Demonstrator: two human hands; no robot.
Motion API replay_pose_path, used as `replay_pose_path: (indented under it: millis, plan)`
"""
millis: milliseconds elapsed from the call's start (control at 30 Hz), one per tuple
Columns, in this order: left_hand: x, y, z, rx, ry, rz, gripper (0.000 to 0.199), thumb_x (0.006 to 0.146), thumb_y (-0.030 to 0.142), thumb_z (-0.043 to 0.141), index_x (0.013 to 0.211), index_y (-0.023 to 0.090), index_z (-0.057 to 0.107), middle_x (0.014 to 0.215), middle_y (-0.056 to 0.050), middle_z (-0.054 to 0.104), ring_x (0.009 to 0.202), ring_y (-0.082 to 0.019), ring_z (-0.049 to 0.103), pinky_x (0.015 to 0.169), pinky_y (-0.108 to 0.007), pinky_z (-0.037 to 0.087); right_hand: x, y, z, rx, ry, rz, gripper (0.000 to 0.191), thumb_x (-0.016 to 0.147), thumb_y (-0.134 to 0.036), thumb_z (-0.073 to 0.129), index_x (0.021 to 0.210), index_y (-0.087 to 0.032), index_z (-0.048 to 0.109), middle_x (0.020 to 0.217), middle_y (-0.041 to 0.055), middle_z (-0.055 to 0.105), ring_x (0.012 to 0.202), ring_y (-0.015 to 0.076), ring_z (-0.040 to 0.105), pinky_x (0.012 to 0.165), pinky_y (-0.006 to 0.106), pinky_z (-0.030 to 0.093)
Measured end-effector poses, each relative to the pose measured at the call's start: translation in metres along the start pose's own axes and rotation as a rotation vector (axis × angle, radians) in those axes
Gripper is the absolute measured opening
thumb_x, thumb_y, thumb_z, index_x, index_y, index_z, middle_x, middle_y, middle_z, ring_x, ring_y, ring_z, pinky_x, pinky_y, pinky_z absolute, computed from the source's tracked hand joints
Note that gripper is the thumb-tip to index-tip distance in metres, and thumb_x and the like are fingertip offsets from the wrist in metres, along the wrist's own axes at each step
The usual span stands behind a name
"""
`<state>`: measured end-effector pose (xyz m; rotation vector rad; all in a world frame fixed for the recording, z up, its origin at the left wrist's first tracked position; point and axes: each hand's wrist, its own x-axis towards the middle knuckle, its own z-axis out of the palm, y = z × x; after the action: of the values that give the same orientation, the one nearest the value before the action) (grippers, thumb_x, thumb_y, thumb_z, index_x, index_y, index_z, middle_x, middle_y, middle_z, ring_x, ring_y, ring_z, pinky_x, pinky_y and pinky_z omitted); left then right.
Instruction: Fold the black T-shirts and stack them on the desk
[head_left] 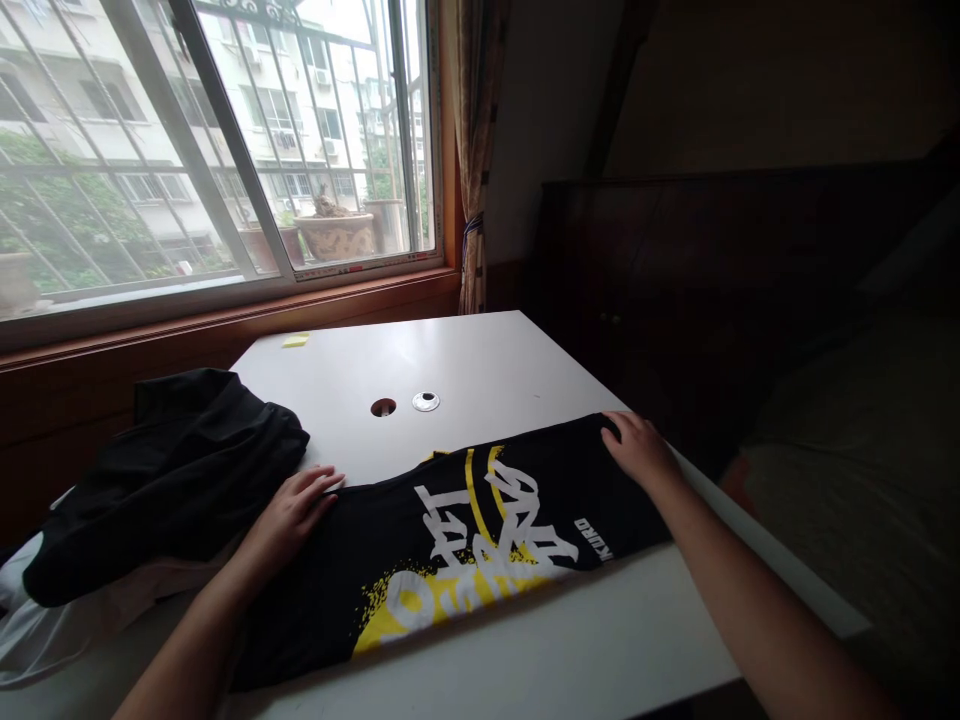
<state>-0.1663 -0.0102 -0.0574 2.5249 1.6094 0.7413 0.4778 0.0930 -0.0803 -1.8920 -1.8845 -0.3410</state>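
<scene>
While both hands [294, 505] [639, 447] touch it, grip unclear, black fabric [465, 550] bears yellow-white print.

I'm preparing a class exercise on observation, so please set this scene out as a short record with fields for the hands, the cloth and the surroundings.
Left hand: on the far edge of the black garment, towards its left end
Right hand: at the garment's right end
Garment print: white lettering, partly over yellow
Garment shape: long, folded strip, laid across the white table
Left of garment: heaped black cloth, with white cloth showing below
Table's far edge: yellow slip
Beyond table: barred window, curtain
</scene>
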Motion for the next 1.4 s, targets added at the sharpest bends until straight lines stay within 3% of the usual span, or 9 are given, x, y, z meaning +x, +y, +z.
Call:
replay_pose_path:
  millis: [167,267,800,1067,1400]
  plan:
    - [0.004,0.012,-0.010,-0.007,0.028,-0.024,0.034,0.099,0.049,0.051,0.116,0.031,0.073,0.103,-0.006,0.068,0.095,-0.025,0.062,0.085,-0.040,0.053,0.000,-0.001,-0.002,-0.055,-0.020,0.020,0.040,0.094,-0.036,0.046,0.126,-0.021,0.064,0.128,0.0105,0.064,0.112,0.0326,0.058,0.094,0.045,0.050]
    - [0.005,0.014,-0.012,-0.052,0.002,-0.038,0.032,0.099,0.048,0.052,0.112,0.029,0.074,0.095,-0.006,0.066,0.087,-0.023,0.062,0.079,-0.035,0.052,-0.001,-0.003,-0.004,-0.065,-0.021,0.026,0.039,0.095,-0.036,0.045,0.127,-0.021,0.063,0.127,0.0105,0.064,0.111,0.0321,0.058,0.092,0.044,0.050]
    - [0.003,0.010,-0.015,-0.144,0.020,-0.083,0.030,0.097,0.036,0.050,0.111,0.025,0.074,0.096,-0.007,0.068,0.089,-0.024,0.062,0.079,-0.035,0.052,-0.001,0.004,0.000,-0.053,-0.029,0.023,0.038,0.095,-0.037,0.045,0.124,-0.022,0.064,0.125,0.0107,0.063,0.108,0.0314,0.059,0.087,0.043,0.050]
    - [0.002,0.014,-0.019,-0.121,0.012,-0.160,0.045,0.084,0.012,0.040,0.110,0.023,0.075,0.099,-0.007,0.068,0.095,-0.024,0.065,0.085,-0.035,0.054,-0.001,0.005,0.002,-0.037,-0.021,0.022,0.039,0.095,-0.037,0.044,0.124,-0.021,0.065,0.124,0.0114,0.063,0.107,0.0319,0.058,0.089,0.044,0.050]
    - [0.004,0.021,-0.021,-0.127,0.003,-0.158,0.035,0.097,0.041,0.048,0.116,0.025,0.072,0.101,-0.007,0.068,0.095,-0.024,0.063,0.087,-0.037,0.053,-0.001,0.005,0.000,0.002,-0.032,0.028,0.039,0.094,-0.039,0.044,0.122,-0.023,0.066,0.124,0.0110,0.064,0.108,0.0317,0.059,0.089,0.045,0.050]
